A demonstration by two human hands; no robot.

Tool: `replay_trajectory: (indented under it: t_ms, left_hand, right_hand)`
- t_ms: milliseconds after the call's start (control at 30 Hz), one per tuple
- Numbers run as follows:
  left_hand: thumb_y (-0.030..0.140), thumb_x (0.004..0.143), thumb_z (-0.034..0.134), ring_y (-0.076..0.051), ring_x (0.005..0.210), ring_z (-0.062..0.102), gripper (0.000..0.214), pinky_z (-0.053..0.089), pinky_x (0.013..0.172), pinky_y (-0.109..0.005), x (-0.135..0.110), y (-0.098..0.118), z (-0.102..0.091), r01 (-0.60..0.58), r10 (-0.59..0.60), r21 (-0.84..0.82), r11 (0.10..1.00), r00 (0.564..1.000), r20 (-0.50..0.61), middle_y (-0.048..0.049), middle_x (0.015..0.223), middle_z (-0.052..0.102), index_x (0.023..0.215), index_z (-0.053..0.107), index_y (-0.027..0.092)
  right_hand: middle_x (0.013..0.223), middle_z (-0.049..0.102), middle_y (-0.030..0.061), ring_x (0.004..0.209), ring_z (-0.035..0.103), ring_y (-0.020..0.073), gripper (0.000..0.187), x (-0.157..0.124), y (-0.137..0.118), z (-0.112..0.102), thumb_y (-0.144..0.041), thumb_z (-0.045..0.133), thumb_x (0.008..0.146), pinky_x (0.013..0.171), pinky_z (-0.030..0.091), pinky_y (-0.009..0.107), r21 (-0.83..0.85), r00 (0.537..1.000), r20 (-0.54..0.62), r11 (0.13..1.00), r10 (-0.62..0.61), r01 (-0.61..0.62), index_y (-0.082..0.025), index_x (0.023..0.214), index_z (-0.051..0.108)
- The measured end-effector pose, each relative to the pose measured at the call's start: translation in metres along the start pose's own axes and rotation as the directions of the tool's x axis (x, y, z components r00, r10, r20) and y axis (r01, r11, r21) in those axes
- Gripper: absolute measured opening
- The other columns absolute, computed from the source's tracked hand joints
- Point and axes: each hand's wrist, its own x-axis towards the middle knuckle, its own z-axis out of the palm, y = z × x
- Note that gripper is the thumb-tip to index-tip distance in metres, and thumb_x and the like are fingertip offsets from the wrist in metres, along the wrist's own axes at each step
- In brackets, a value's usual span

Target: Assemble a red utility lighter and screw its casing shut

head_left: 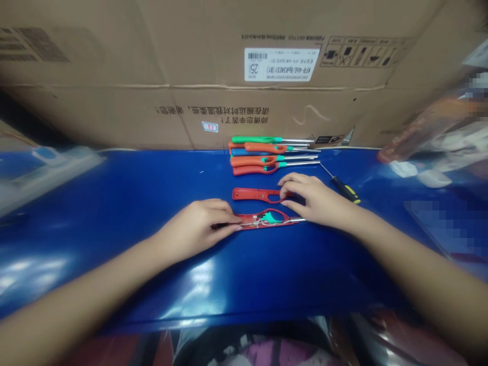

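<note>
Left hand [204, 224]: its fingers are close together, holding the left end of the open red half [249, 219], maybe so it does not slip.
Right hand [313, 197]: its fingers are bent at the loop end of the red cover [248, 194]. I cannot tell if they hold it or just touch it.
Open red half: it is on the blue table [152, 183], hollow side up, so the green part [270, 218] inside probably stays in easy view.
Red cover: it lies just behind the open half, pointing the same way, maybe to keep the two together.
Long lighters [253, 161]: they sit behind the cover, metal ends right, likely to be tidy.
Screwdriver [345, 190]: its handle is near the right arm, likely easy to grab.
</note>
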Motion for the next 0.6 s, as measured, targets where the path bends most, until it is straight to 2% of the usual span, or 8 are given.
replay_trajectory:
  t_ms: [133,233,300,367,433,467,533,600]
  left_hand:
    - [0.028,0.097,0.063,-0.017,0.086,0.068,0.021,0.056,0.077,-0.029,-0.001,0.002,0.000,-0.027,0.029,0.106,0.994,0.999,-0.018,-0.0060,0.096,0.074,0.111,0.076,0.021]
    - [0.028,0.095,0.066,-0.021,0.098,0.066,0.028,0.056,0.087,-0.035,0.000,0.004,-0.003,-0.068,0.091,0.173,0.983,0.988,-0.128,-0.0088,0.109,0.073,0.120,0.072,0.020]
    - [0.027,0.093,0.068,-0.026,0.111,0.062,0.036,0.053,0.096,-0.042,0.001,0.005,-0.005,-0.077,0.132,0.250,0.965,0.968,-0.214,-0.0119,0.123,0.069,0.129,0.067,0.020]
    - [0.023,0.092,0.069,-0.029,0.118,0.059,0.043,0.050,0.101,-0.048,0.002,0.005,-0.007,-0.075,0.161,0.316,0.946,0.954,-0.254,-0.0140,0.131,0.066,0.134,0.063,0.020]
    - [0.020,0.092,0.068,-0.028,0.116,0.060,0.045,0.051,0.099,-0.046,0.002,0.006,-0.008,-0.090,0.174,0.319,0.943,0.953,-0.246,-0.0144,0.129,0.066,0.137,0.061,0.019]
    - [0.019,0.093,0.067,-0.026,0.113,0.062,0.044,0.053,0.097,-0.043,0.002,0.006,-0.007,-0.103,0.178,0.300,0.948,0.956,-0.233,-0.0140,0.126,0.067,0.137,0.060,0.018]
    - [0.020,0.095,0.065,-0.023,0.107,0.064,0.042,0.055,0.092,-0.038,0.001,0.006,-0.004,-0.115,0.170,0.249,0.962,0.963,-0.212,-0.0132,0.120,0.069,0.136,0.061,0.017]
    - [0.022,0.096,0.065,-0.022,0.104,0.065,0.040,0.056,0.090,-0.036,0.000,0.006,-0.001,-0.104,0.146,0.208,0.972,0.969,-0.198,-0.0127,0.117,0.069,0.135,0.062,0.016]
  right_hand:
    - [0.096,0.068,0.0044,0.086,0.063,0.0194,0.006,0.000,-0.008,-0.003,-0.026,0.058,0.096,0.082,0.045,0.037,0.047,0.998,-0.056,0.999,0.018,-0.015,-0.021,0.095,0.059]
    - [0.088,0.068,0.0032,0.079,0.064,0.0175,0.009,0.000,-0.017,-0.004,-0.030,0.057,0.096,0.075,0.049,0.033,0.296,0.979,-0.161,0.952,0.124,-0.072,-0.021,0.095,0.059]
    - [0.086,0.067,0.0025,0.076,0.066,0.0167,0.014,0.000,-0.024,-0.005,-0.034,0.059,0.095,0.072,0.052,0.031,0.545,0.966,-0.140,0.832,0.218,-0.108,-0.021,0.094,0.058]
    - [0.086,0.067,0.0022,0.074,0.067,0.0158,0.019,0.000,-0.030,-0.008,-0.038,0.062,0.093,0.070,0.055,0.031,0.740,0.963,-0.026,0.653,0.268,-0.162,-0.020,0.095,0.058]
    - [0.088,0.067,0.0023,0.072,0.067,0.0148,0.022,-0.001,-0.035,-0.012,-0.039,0.063,0.092,0.068,0.056,0.031,0.818,0.959,0.091,0.529,0.269,-0.226,-0.020,0.102,0.059]
    - [0.089,0.066,0.0022,0.072,0.066,0.0144,0.024,-0.002,-0.037,-0.014,-0.039,0.062,0.092,0.067,0.056,0.030,0.821,0.957,0.128,0.513,0.259,-0.249,-0.020,0.107,0.059]
    - [0.090,0.064,0.0018,0.073,0.064,0.0138,0.030,-0.004,-0.040,-0.016,-0.039,0.059,0.094,0.065,0.054,0.029,0.784,0.964,0.146,0.568,0.224,-0.251,-0.021,0.119,0.058]
    - [0.091,0.062,0.0013,0.075,0.062,0.0141,0.039,-0.006,-0.040,-0.016,-0.040,0.060,0.095,0.066,0.052,0.029,0.671,0.980,0.117,0.715,0.159,-0.196,-0.023,0.130,0.056]
